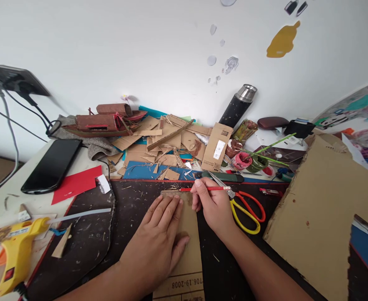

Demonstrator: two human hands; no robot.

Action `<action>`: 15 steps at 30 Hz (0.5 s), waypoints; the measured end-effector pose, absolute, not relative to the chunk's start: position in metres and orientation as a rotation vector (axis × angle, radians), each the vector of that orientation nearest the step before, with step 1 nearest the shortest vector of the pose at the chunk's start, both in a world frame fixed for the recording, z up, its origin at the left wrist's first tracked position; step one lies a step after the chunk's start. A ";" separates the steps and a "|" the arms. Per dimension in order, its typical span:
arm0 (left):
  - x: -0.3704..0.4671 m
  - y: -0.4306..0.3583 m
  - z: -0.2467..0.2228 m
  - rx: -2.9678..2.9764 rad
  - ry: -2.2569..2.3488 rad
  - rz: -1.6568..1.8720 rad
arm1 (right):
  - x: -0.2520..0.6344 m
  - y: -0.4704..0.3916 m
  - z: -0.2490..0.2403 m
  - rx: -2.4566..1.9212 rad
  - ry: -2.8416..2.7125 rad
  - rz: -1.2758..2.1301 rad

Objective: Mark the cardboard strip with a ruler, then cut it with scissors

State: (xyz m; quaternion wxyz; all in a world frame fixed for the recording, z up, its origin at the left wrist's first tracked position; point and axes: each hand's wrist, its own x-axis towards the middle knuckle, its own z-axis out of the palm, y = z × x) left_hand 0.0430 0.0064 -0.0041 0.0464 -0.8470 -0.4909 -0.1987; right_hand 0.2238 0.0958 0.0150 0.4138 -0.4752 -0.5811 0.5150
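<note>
My left hand (158,234) lies flat with fingers stretched out, pressing on a long cardboard strip (186,263) that has printed lettering near my end. A thin strip (170,192), perhaps a ruler, shows at the fingertips; I cannot make it out well. Pinched in my right hand (213,205) is a red pencil (210,189), its tip pointing left over the strip's far end. Scissors (248,209) with one red and one yellow handle lie just beyond my right hand, their blades partly hidden.
Cardboard scraps (168,138) and model boats (105,119) fill the back. Paint jars (242,160) and a black flask (238,106) stand to their right. A large cardboard sheet (315,209) covers the right side. On the left are a phone (52,165) and a yellow glue gun (21,246).
</note>
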 end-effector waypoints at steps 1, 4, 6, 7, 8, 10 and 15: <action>0.043 0.006 -0.004 -2.583 -1.495 -0.602 | 0.224 0.096 0.015 -1.193 -1.462 1.295; 0.043 0.007 -0.003 -2.588 -1.486 -0.603 | 0.224 0.096 0.017 -1.186 -1.467 1.294; 0.043 0.006 -0.004 -2.594 -1.495 -0.613 | 0.223 0.096 0.018 -1.186 -1.471 1.286; 0.043 0.006 -0.004 -2.595 -1.503 -0.617 | 0.223 0.096 0.018 -1.186 -1.472 1.282; 0.043 0.006 -0.005 -2.595 -1.509 -0.618 | 0.223 0.097 0.018 -1.187 -1.472 1.279; 0.043 0.006 -0.005 -2.598 -1.519 -0.610 | 0.223 0.097 0.017 -1.190 -1.471 1.277; 0.043 0.006 -0.006 -2.603 -1.523 -0.612 | 0.223 0.096 0.016 -1.186 -1.462 1.288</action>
